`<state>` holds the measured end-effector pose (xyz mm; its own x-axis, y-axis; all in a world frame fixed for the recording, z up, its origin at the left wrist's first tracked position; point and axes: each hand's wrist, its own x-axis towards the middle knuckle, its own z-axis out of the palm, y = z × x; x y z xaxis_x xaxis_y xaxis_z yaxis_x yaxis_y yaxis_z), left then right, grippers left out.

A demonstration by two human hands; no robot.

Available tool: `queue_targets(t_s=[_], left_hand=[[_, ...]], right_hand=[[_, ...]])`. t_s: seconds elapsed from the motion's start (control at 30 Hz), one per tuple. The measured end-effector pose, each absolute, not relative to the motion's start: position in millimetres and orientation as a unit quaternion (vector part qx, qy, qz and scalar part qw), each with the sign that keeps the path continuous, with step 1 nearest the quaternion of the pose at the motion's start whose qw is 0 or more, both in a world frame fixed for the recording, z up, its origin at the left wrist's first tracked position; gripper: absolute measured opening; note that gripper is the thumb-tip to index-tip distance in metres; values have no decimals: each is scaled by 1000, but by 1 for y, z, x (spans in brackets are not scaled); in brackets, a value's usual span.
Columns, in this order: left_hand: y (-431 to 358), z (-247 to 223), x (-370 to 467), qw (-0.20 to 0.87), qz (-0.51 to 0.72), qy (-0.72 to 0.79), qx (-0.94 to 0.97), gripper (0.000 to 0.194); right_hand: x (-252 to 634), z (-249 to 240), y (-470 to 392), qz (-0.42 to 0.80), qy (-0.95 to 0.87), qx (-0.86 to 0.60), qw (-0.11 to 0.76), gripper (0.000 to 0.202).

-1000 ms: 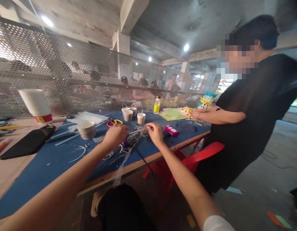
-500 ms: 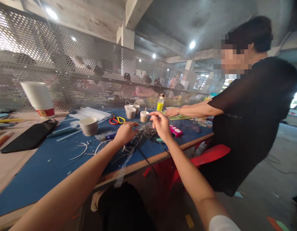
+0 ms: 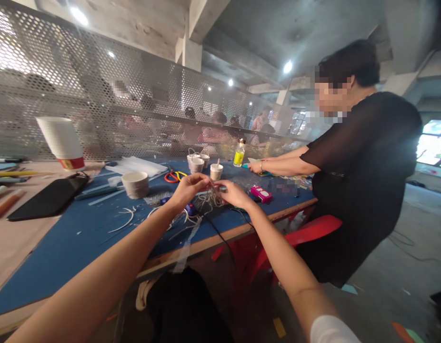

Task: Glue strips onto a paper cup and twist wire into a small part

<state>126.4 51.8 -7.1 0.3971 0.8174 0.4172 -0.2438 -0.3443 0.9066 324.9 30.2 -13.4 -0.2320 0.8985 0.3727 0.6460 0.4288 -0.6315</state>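
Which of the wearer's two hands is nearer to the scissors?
Left. The left hand is just to the right of the scissors, nearer the wearer; the right hand is farther right, beyond the left.

matt blue desk (image 3: 74,247), glossy red plastic chair (image 3: 313,230)
the ribbed cup (image 3: 135,185) looks rough and matt; the phone (image 3: 48,197) is smooth, black; the perforated screen (image 3: 135,114) looks metal.

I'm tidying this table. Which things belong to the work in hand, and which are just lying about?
Likely in the work:
cord tangle, by the left hand and right hand
rough-sided cup, perhaps cord-wrapped

Probably just lying about:
black phone
yellow-labelled bottle
paper-cup stack
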Motion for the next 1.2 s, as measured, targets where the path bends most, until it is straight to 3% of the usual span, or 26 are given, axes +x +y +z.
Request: queue_targets(t_s=[0.17, 0.3, 0.93, 1.07, 1.2], left_hand=[[52, -7, 123, 588, 490, 190, 615, 28], [48, 1, 120, 608, 497, 182, 591, 27], [-34, 72, 79, 585, 557, 38, 589, 9], [-48, 85, 71, 582, 564, -6, 586, 9], [-52, 88, 69, 583, 570, -28, 579, 8]], right_hand=[[327, -25, 32, 20, -761, -586, 278, 18], [337, -21, 38, -43, -701, -668, 247, 20], [358, -30, 56, -28, -715, -663, 220, 26], [355, -22, 41, -31, -741, -634, 221, 44], [339, -11, 14, -78, -743, -600, 284, 46]])
